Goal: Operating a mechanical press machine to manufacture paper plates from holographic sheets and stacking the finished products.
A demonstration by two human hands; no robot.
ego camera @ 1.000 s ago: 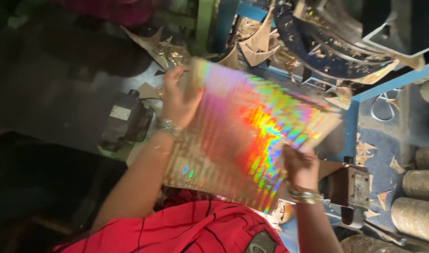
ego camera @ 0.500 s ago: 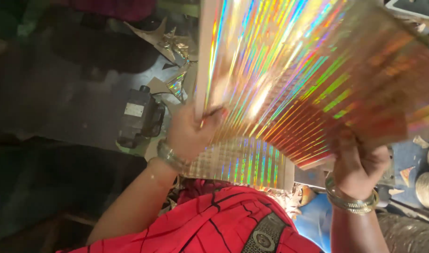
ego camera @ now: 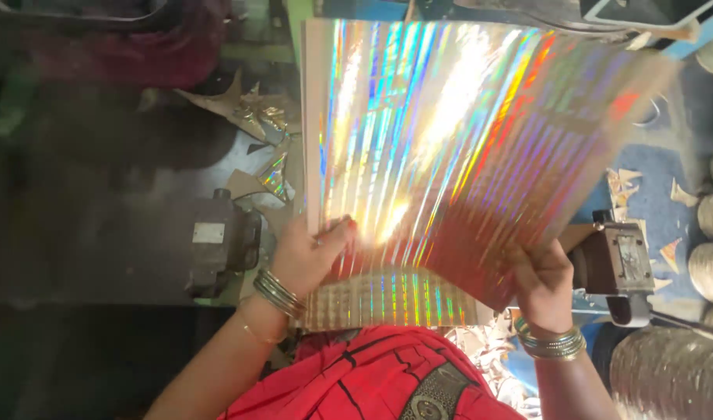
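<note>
While raised, left hand (ego camera: 306, 257) and right hand (ego camera: 541, 284) each clamp the holographic sheet (ego camera: 457, 148); wrists bent.

Left hand (ego camera: 306, 257) and right hand (ego camera: 541, 284) are raised, fingers apparently curled (bangled wrists below).

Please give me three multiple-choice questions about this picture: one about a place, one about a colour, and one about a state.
1. Where is the left hand on the holographic sheets?
A. lower left edge
B. top edge
C. not touching

2. What colour is the garment at the bottom?
A. blue
B. red
C. white

3. How are the sheets held?
A. lying flat on the floor
B. rolled into a tube
C. lifted and fanned by both hands

Answers:
1. A, its fingers rest on the lower left edge.
2. B, the cloth is red with dark lines.
3. C, the right hand grips the lower right while the sheets spread out.
</note>
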